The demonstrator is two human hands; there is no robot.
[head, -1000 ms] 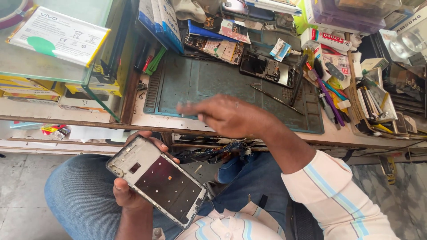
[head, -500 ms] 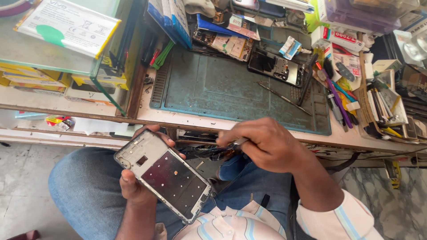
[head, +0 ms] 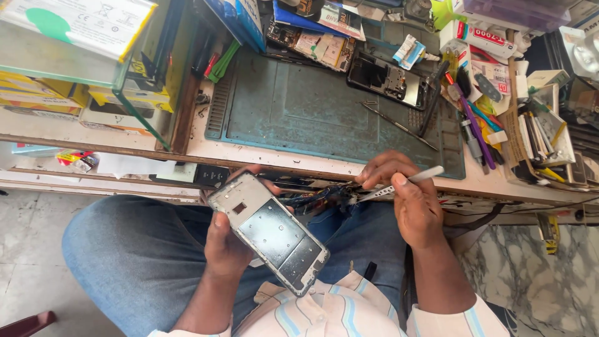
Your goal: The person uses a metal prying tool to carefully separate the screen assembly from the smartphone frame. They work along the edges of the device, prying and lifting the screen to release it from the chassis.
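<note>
While gripping: fingers (head: 382, 170) around tweezers (head: 399, 184).

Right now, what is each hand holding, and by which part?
The left hand grips the phone frame from beneath, at its upper end. The right hand pinches tweezers near mid-length, tip pointing left.

This is looking like a small phone repair workshop. A teal repair mat (head: 312, 112) is lying on the cluttered surface (head: 387, 171), with an opened phone (head: 387, 78) and thin metal tweezers (head: 399, 125) sitting on it. Screwdrivers and pens (head: 474, 128) are crowding the mat's right edge, boxed spare parts (head: 75, 25) are stacking up at the left, and loose cables (head: 318, 196) are hanging from the shelf beneath
</note>
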